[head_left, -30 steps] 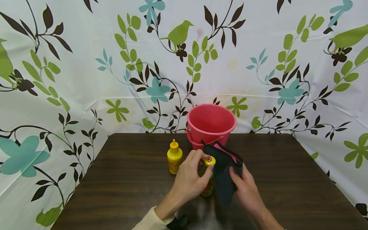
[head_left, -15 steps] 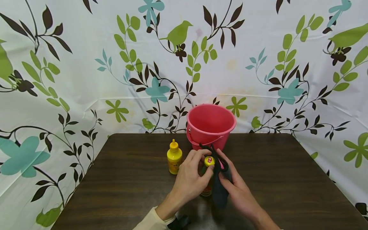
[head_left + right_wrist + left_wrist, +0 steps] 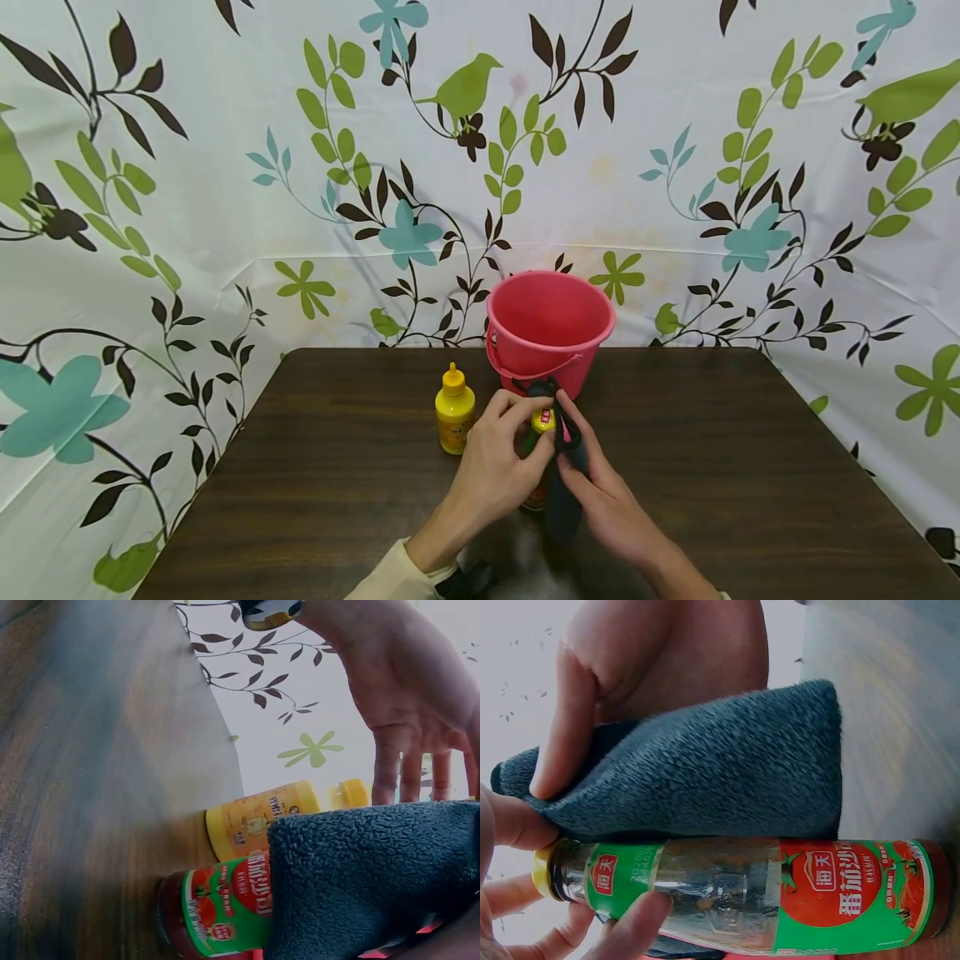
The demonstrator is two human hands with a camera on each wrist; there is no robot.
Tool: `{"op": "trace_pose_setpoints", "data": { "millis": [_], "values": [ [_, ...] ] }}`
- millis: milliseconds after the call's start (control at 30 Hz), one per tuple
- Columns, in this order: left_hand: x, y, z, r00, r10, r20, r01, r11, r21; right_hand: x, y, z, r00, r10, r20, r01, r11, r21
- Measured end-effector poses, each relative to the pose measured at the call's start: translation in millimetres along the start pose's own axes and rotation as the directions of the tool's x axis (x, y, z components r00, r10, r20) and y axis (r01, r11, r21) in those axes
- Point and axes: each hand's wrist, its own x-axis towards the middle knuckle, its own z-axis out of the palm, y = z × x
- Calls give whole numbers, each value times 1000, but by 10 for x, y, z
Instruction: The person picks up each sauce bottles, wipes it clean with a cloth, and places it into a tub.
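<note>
A glass ketchup bottle (image 3: pixel 720 889) with a yellow cap and a green label with red tomatoes stands upright on the table in the head view. My left hand (image 3: pixel 495 454) pinches it at the cap and neck. Beside its right side, my right hand (image 3: pixel 611 496) grips a folded dark grey fuzzy cloth (image 3: pixel 727 765), which hangs down along the glass. A bit of pink shows in the cloth's fold. From the right wrist view, the cloth covers the bottle's upper part, while the lower label shows.
A yellow squeeze bottle (image 3: pixel 455 417) with a pointed tip stands left of the hands. Behind them is a pink bucket (image 3: pixel 551 312) with its handle down. The dark wooden table (image 3: pixel 360 492) ends at a patterned curtain (image 3: pixel 225 167).
My right hand has moved left, bringing the cloth in against the ketchup bottle and folding it narrower. My left hand stays at the bottle's cap.
</note>
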Motion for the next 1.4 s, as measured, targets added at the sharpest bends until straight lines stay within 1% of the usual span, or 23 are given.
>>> {"op": "trace_pose_setpoints", "data": {
  "millis": [233, 400, 600, 700, 900, 1067, 1267, 1400],
  "values": [
    [15, 18, -21, 999, -27, 22, 27, 1000, -4, 26, 51, 19, 998, 59, -9, -58, 998, 39],
    [11, 17, -22, 999, -27, 41, 29, 999, -32, 48, 109, 37, 993, 114, -27, -113, 993, 26],
    [19, 7, -21, 999, -23, 46, 25, 998, -52, 50, 202, 36, 994, 103, -28, -102, 995, 17],
    [21, 1, -19, 999, -21, 47, 23, 999, -48, 54, 244, 33, 992, 117, -38, -118, 993, -10],
    [17, -17, -15, 999, -10, 51, 12, 999, -44, 51, 338, 26, 989, 142, -50, -147, 983, -109],
    [15, -26, -14, 998, -12, 53, 15, 999, -52, 24, 407, -16, 983, 182, -14, -182, 970, -158],
    [17, -23, -14, 998, -11, 63, 14, 999, -44, -10, 482, -90, 971, 239, 28, -226, 945, -238],
    [20, -24, -8, 997, -23, 71, 26, 999, -46, -4, 532, -140, 970, 233, 65, -203, 929, -308]
  ]
}}
